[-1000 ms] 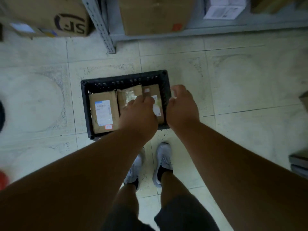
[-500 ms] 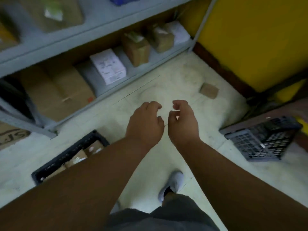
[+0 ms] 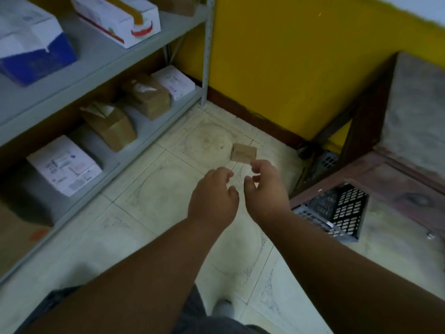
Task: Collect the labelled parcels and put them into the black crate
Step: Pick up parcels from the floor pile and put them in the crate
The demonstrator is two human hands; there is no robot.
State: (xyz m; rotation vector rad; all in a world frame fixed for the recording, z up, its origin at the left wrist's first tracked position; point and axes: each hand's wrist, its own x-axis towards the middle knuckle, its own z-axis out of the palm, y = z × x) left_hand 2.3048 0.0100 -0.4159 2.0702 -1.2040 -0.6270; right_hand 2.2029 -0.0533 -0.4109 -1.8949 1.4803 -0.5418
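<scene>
A small brown cardboard parcel (image 3: 243,153) lies on the tiled floor near the yellow wall. My right hand (image 3: 266,186) is stretched toward it, fingers apart, its fingertips just short of the parcel's near edge. My left hand (image 3: 213,197) hovers beside it to the left, fingers loosely curled and holding nothing. The black crate with the parcels in it is out of view.
A grey metal shelf (image 3: 134,138) on the left carries brown boxes (image 3: 109,125) and white boxes (image 3: 63,166). A wooden table frame (image 3: 358,131) stands at right, with a grey perforated crate (image 3: 337,212) lying under it. My shoe (image 3: 222,307) shows at the bottom.
My view has swung from the black crate at my feet to the corner by the yellow wall. Both empty hands have moved forward toward the small parcel on the floor.
</scene>
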